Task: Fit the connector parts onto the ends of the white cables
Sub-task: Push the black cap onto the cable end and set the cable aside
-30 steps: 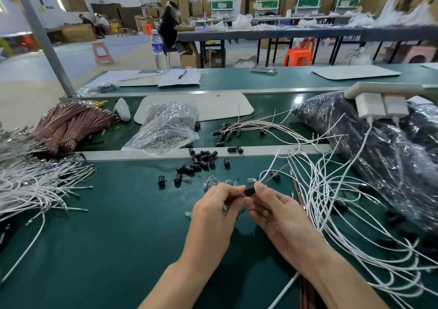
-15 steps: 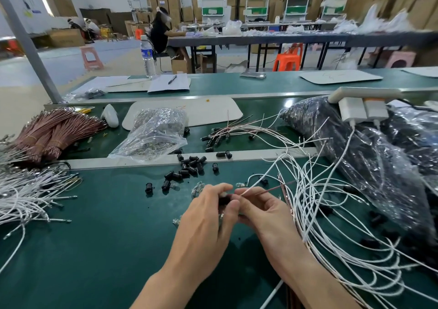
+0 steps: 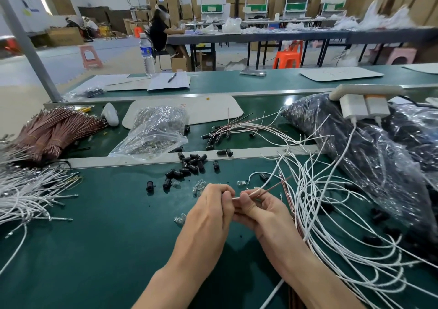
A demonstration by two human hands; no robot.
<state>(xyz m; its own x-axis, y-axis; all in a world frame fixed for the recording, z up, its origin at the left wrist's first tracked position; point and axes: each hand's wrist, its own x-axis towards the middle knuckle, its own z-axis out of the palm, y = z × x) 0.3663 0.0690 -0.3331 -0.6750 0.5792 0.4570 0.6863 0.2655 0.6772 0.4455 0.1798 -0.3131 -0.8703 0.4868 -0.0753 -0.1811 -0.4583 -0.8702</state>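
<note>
My left hand [image 3: 211,208] and my right hand [image 3: 263,210] meet over the green bench. The right hand pinches a thin white cable together with a brown wire [image 3: 275,186] that runs up and to the right. The left hand's fingers are curled tight at the wire ends; the black connector seen earlier is hidden inside them. Loose black connector parts [image 3: 189,165] lie scattered just beyond my hands. A big tangle of white cables [image 3: 331,214] spreads to the right.
A clear bag of small metal parts [image 3: 154,133] lies behind the connectors. Bundled brown wires [image 3: 54,131] and white terminated cables [image 3: 26,195] sit at the left. Black plastic bags [image 3: 369,157] fill the right side. Small clear bulbs [image 3: 198,186] lie near my left hand.
My hands have closed together. The black connector that showed between the fingertips is now covered by the left hand's fingers. The camera has tilted slightly down.
</note>
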